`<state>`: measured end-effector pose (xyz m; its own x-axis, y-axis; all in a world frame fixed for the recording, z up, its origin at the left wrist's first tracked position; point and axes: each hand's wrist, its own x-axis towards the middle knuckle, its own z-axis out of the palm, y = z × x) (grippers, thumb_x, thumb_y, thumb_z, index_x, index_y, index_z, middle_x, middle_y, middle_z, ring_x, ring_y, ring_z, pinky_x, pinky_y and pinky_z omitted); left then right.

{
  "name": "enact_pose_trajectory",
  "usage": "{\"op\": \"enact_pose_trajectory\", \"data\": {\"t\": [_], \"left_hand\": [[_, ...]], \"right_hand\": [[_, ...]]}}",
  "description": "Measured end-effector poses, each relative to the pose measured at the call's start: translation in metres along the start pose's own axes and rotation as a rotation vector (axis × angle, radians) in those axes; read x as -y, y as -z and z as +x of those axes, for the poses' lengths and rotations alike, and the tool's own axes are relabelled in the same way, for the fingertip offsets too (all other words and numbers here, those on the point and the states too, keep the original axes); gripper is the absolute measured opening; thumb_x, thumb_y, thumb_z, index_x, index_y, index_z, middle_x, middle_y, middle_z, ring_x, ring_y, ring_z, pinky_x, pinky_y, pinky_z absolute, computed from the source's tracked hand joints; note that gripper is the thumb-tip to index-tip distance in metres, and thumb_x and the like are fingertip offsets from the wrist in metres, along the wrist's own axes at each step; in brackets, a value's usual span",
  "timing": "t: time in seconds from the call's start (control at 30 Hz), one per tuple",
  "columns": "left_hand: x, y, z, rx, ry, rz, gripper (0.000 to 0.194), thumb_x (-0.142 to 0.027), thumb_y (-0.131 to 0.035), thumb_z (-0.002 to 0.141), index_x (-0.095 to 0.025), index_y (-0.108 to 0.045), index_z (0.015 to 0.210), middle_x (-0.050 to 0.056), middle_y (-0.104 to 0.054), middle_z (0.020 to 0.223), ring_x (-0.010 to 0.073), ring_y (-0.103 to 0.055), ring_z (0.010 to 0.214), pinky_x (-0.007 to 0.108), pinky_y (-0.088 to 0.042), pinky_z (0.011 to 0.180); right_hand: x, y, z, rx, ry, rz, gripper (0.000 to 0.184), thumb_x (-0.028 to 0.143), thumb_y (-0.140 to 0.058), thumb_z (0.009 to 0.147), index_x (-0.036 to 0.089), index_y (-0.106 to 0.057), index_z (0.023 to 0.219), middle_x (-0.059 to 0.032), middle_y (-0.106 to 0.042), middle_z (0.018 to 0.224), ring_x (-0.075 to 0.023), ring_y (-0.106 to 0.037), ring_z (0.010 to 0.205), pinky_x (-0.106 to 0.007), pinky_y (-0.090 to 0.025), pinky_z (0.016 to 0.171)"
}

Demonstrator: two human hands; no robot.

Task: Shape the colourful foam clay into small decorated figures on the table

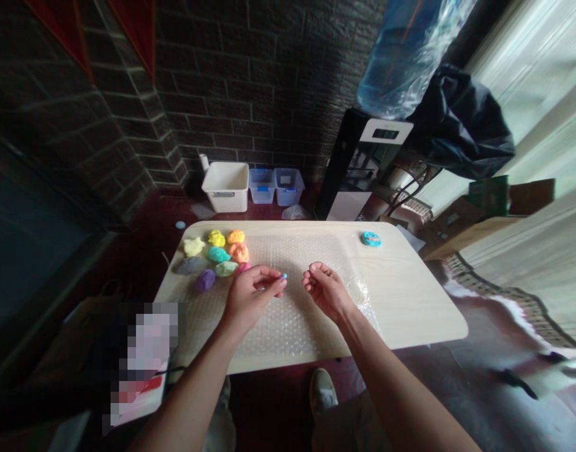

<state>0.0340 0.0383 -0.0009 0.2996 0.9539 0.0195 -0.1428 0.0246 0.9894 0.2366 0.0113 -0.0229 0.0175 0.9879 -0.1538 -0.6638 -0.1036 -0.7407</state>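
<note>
Above the middle of the table, my left hand [252,295] is closed in a pinch on a small light-blue bit of modelling clay [284,276]. A short gap to the right, my right hand [329,290] has thumb and forefinger pressed together; whatever they may hold is too small to make out. Behind my left hand lie several lumps of clay, among them purple [205,280], grey [188,265], teal [218,253], pale green [226,269] and orange [239,252]. A pink lump [243,267] is partly hidden by that hand. Bubble wrap [288,320] lies under both hands.
A turquoise clay piece with an orange stripe [371,238] sits at the table's back right. Beyond the table [419,301] stand a white bin [225,188], two clear plastic boxes [262,187] and a water dispenser [351,169]. Cardboard boxes [476,226] are at the right.
</note>
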Motion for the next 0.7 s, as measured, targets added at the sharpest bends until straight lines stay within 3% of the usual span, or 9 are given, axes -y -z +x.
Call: {"op": "enact_pose_trajectory", "data": {"t": [0.13, 0.23, 0.37, 0.5, 0.6, 0.7], "left_hand": [[0.0, 0.0, 0.0, 0.006, 0.006, -0.01, 0.026, -0.03, -0.085, 0.078, -0.013, -0.071, 0.09, 0.005, -0.075, 0.079, 0.0143, -0.07, 0.065, 0.025, -0.058, 0.064], [-0.003, -0.001, 0.0, -0.008, 0.015, -0.017, 0.027, -0.031, -0.086, 0.076, -0.013, -0.071, 0.089, 0.006, -0.075, 0.08, 0.0149, -0.071, 0.065, 0.026, -0.059, 0.064], [-0.006, -0.001, 0.0, -0.029, 0.028, -0.013, 0.027, -0.031, -0.087, 0.075, -0.013, -0.071, 0.088, 0.006, -0.076, 0.079, 0.0148, -0.071, 0.065, 0.025, -0.059, 0.064], [-0.006, 0.0, -0.001, -0.028, 0.019, -0.006, 0.025, -0.03, -0.086, 0.076, -0.013, -0.072, 0.089, 0.005, -0.076, 0.078, 0.014, -0.07, 0.064, 0.025, -0.058, 0.064], [-0.008, 0.0, -0.001, -0.025, 0.026, -0.014, 0.025, -0.029, -0.086, 0.076, -0.013, -0.072, 0.088, 0.005, -0.075, 0.077, 0.0136, -0.07, 0.064, 0.024, -0.058, 0.063], [-0.01, -0.002, -0.001, -0.029, 0.032, -0.032, 0.025, -0.029, -0.086, 0.075, -0.013, -0.071, 0.087, 0.005, -0.075, 0.077, 0.014, -0.069, 0.064, 0.025, -0.058, 0.062]], "right_hand": [[0.003, -0.005, -0.002, 0.036, -0.018, 0.007, 0.023, 0.022, -0.09, 0.078, 0.019, -0.072, 0.092, -0.0045, -0.082, 0.095, -0.0136, -0.079, 0.084, -0.016, -0.062, 0.072], [0.003, -0.01, -0.004, 0.067, -0.059, 0.028, 0.028, 0.03, -0.088, 0.082, 0.017, -0.074, 0.103, -0.0089, -0.082, 0.105, -0.0182, -0.08, 0.092, -0.022, -0.064, 0.081], [0.0, -0.009, -0.002, 0.059, -0.06, 0.025, 0.03, 0.041, -0.084, 0.086, 0.014, -0.076, 0.097, -0.0081, -0.083, 0.088, -0.0153, -0.079, 0.074, -0.02, -0.063, 0.065], [0.0, -0.002, 0.0, 0.018, -0.009, 0.008, 0.025, 0.03, -0.093, 0.075, 0.017, -0.074, 0.084, 0.0005, -0.078, 0.07, -0.0069, -0.069, 0.053, -0.012, -0.056, 0.052], [0.001, -0.002, 0.0, 0.018, -0.012, 0.0, 0.025, 0.021, -0.095, 0.071, 0.019, -0.072, 0.082, -0.0016, -0.081, 0.084, -0.0098, -0.076, 0.068, -0.013, -0.06, 0.061], [0.001, -0.005, -0.001, 0.028, -0.054, 0.0, 0.023, 0.025, -0.091, 0.078, 0.019, -0.073, 0.092, -0.0066, -0.082, 0.1, -0.0157, -0.08, 0.081, -0.02, -0.064, 0.07]]}}
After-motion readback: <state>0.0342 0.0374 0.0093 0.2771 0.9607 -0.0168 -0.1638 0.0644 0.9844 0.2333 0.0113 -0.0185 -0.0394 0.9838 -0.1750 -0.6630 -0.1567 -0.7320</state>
